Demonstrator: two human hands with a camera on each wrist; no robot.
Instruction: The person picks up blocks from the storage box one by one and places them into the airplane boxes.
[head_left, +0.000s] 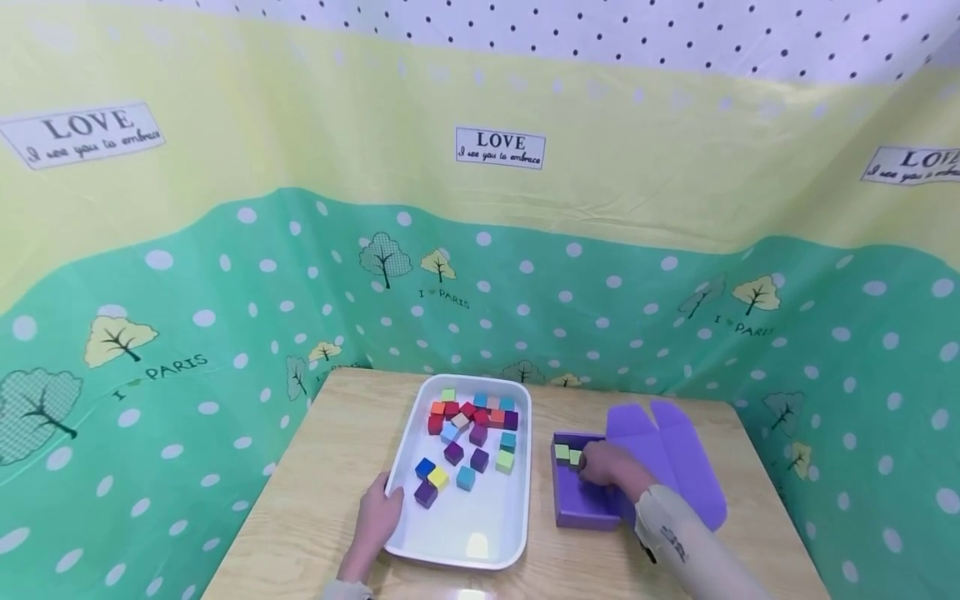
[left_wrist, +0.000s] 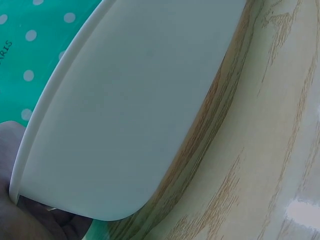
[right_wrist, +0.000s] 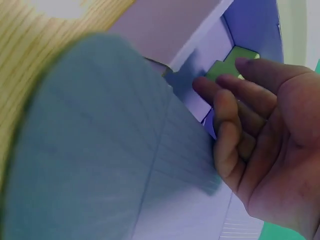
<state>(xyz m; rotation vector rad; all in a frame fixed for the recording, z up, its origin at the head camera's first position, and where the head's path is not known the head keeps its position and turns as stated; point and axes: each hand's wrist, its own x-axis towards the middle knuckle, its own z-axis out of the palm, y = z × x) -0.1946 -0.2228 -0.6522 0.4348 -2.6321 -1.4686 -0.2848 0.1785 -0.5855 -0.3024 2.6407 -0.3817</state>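
Note:
A white tray (head_left: 465, 543) holds several coloured cubes, including a yellow cube (head_left: 438, 477) and a dark blue cube (head_left: 425, 467). My left hand (head_left: 378, 515) grips the tray's left rim; in the left wrist view its fingers go under the rim beside the tray's white outer wall (left_wrist: 120, 115). Inside the open purple box (head_left: 587, 522), my right hand (head_left: 603, 464) pinches a light green cube (head_left: 575, 457). Another light green cube (head_left: 562, 452) lies beside it in the corner. In the right wrist view the cube's green surface (right_wrist: 217, 69) shows between the fingertips, partly hidden.
The box's purple lid (head_left: 675, 467) lies folded back to the right, under my forearm. Both containers stand on a wooden table (head_left: 315, 467). A patterned curtain (head_left: 495, 292) hangs behind the table and at both sides.

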